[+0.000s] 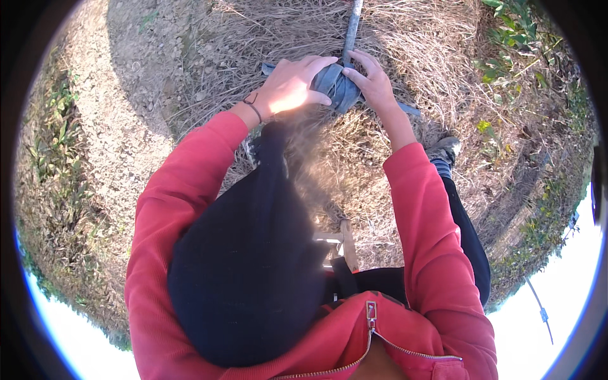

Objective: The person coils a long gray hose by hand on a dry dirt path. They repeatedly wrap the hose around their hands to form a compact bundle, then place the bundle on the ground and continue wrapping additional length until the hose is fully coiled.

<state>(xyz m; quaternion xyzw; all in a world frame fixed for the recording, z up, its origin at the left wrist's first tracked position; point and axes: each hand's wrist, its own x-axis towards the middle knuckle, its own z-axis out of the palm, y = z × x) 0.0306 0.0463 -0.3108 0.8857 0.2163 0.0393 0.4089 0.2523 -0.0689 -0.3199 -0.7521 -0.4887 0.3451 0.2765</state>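
Note:
A bundle of blue-grey strip material [336, 85] is wound around the lower part of a grey pole [352, 31], near the top centre of the head view. My left hand [294, 83] curls around the bundle's left side, thumb and fingers against it. On the bundle's right side, my right hand [373, 80] rests its fingertips where the pole meets the wrapping. Loose ends of the strip [409, 109] stick out at both sides over dry straw. The far side of the bundle is hidden.
Dry straw [418, 38] and crumbly soil [142, 61] surround the bundle. Leafy plants [515, 33] grow at the upper right. A wooden frame piece [349, 244] lies between my legs, and my shoe [444, 148] is on the ground at right. My dark-clad knee blocks part of the view.

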